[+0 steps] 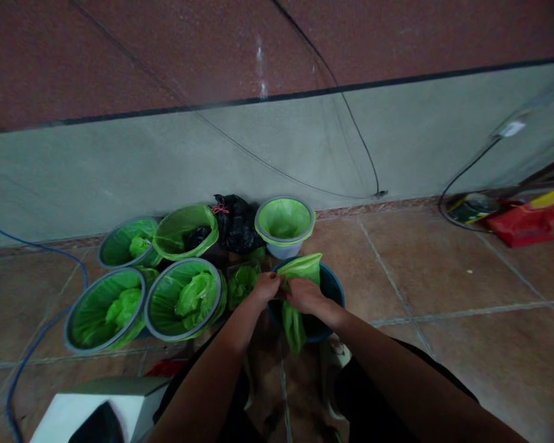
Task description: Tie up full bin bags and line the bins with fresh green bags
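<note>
A bright green plastic bag (303, 266) is bunched between my two hands, above a dark blue bin (335, 289) on the floor. My left hand (268, 287) pinches the bag near the bin's left rim. Close beside it, my right hand (303, 294) has its fingers closed on the same bag. One part of the bag spreads up and to the right, while another part hangs below my hands along the bin's near side. The fingertips are partly hidden by the hands and the bag.
Several grey-rimmed bins lined with green bags, such as this bin (184, 329), stand at left. A tied black bag (240, 224) and a lined bin (285, 240) sit against the wall. A white box (74, 418), blue cable (23, 363) and red dustpan (521, 226) lie around.
</note>
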The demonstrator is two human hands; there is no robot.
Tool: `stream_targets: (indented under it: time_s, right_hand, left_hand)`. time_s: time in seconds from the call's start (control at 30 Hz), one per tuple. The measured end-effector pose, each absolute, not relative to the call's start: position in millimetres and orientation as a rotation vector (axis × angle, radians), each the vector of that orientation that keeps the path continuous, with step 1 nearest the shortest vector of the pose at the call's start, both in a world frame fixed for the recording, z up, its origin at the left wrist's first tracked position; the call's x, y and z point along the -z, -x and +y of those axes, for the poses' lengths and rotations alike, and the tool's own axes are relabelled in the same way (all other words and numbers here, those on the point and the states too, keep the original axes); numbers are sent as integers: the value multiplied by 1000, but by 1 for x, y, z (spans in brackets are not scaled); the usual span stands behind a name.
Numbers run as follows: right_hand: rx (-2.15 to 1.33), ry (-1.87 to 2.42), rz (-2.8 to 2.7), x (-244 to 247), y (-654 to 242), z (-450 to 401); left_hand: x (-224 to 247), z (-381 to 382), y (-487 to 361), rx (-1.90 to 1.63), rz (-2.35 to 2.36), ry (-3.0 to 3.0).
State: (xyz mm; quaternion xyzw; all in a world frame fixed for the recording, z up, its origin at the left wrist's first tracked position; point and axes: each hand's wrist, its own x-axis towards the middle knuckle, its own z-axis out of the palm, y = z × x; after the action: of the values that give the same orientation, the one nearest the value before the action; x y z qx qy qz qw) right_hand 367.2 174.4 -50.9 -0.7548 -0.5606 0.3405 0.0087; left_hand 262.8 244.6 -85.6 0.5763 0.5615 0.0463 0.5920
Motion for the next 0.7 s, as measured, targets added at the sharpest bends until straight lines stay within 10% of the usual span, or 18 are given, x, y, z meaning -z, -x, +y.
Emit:
stream_targets:
  time_s: [0.43,0.7]
  right_hand:
    - [-1545,2031,-1156,79,-384,178]
    - [-1264,2301,-1372,65,-402,181]
  left_hand:
    - [88,245,-257,-44,1190,-1422]
    - [96,258,-251,69,1429,-1729]
